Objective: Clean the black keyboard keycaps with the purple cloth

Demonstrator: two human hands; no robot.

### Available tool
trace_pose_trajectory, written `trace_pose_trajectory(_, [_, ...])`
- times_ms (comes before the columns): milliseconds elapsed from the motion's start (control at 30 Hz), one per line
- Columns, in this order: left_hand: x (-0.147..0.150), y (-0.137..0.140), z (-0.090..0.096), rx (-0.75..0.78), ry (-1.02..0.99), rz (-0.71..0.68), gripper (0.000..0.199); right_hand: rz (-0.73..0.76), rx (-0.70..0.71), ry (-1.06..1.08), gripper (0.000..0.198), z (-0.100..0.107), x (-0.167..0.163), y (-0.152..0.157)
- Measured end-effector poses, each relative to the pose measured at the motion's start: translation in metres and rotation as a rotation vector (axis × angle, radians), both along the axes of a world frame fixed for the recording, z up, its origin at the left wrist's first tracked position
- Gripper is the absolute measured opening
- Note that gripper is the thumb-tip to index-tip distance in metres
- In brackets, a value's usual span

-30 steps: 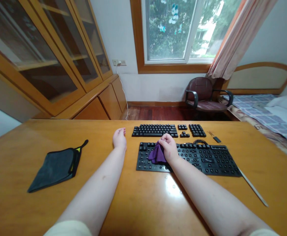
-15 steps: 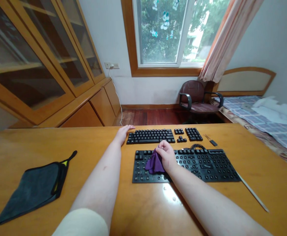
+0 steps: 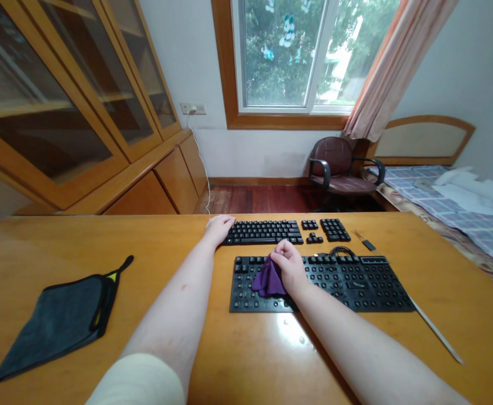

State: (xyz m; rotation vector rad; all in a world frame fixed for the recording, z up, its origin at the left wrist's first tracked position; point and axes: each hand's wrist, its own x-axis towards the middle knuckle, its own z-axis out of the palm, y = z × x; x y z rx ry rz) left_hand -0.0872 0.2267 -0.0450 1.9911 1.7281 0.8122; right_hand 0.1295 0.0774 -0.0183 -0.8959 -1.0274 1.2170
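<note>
My right hand (image 3: 292,267) is closed on a bunched purple cloth (image 3: 268,278). The cloth hangs over the left part of a black keyboard base (image 3: 334,287), which has most of its keycaps off and bare switches showing. A few keycaps remain at its upper left. Beyond the base, loose black keycaps (image 3: 267,232) lie grouped in keyboard order. My left hand (image 3: 220,229) is at the left end of this group, its fingers stretched out over the edge keycaps. Its fingertips are small and partly hidden, so contact with a single keycap is unclear.
A folded grey cloth (image 3: 67,318) with black edging lies at the desk's left. On the right are a thin pale stick (image 3: 435,332) and a small wire tool with a dark handle (image 3: 368,245). A coiled cable (image 3: 342,251) sits behind the base.
My left hand has moved right, from the desk beside the loose keycaps to over their left end. My right hand stays on the cloth, nearly still. The view has shifted slightly.
</note>
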Motion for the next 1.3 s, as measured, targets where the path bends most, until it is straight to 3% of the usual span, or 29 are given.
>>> trace_pose_trajectory(500, [0.002, -0.003, 0.004, 0.022, -0.185, -0.067, 0.033, 0.008, 0.004, -0.006, 0.018, -0.003, 0.001, 0.0])
trace_pose_trajectory(1300, [-0.001, -0.005, 0.004, 0.006, -0.119, 0.085, 0.026, 0.02, -0.012, 0.0, 0.019, -0.002, 0.001, 0.0])
